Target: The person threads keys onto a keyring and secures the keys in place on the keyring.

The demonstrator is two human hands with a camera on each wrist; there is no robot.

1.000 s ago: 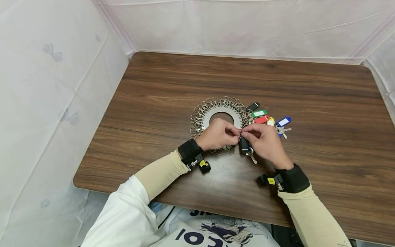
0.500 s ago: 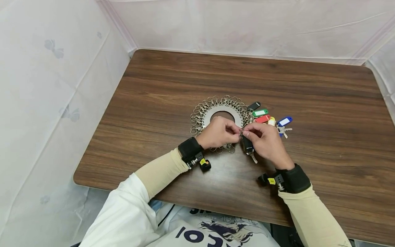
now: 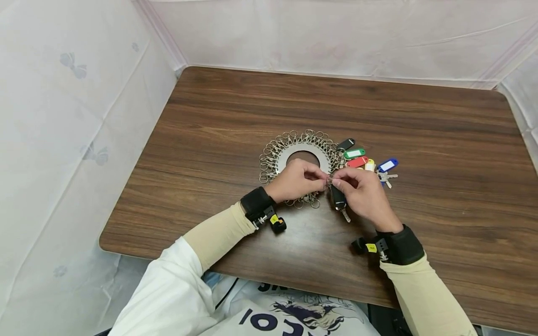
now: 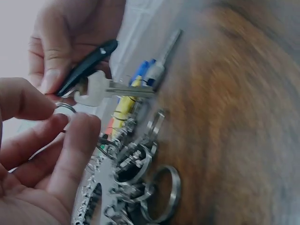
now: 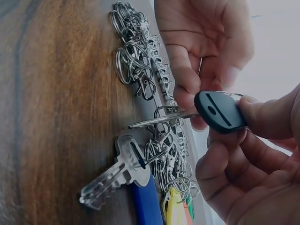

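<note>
Both hands meet just above the table, at about five o'clock of the round metal disc that carries many small clips around its edge. The left hand has its thumb and forefinger closed on a small key ring, pinching it. The right hand grips the black key by its plastic head, the fingers curled around it, and the metal blade points down toward the table. The key is held in the air between the two hands, just beside the clips at the lower right of the disc. At about three o'clock of the disc lie coloured tags, black, green, red, yellow and blue, and near them a silver key lies flat on the wood. The ring is thin and the pinch is small, so it could slip from the left fingers if the right hand twists the key too strongly; the blade could also catch in the nearby clips and pull the disc. Whether the ring already passes through the hole of the key I cannot tell, because the fingertips cover that place in all views, and it seems only partly joined. The lower part of the disc is hidden under the left hand, and both wrist views are dark and blurred at the edges.
</note>
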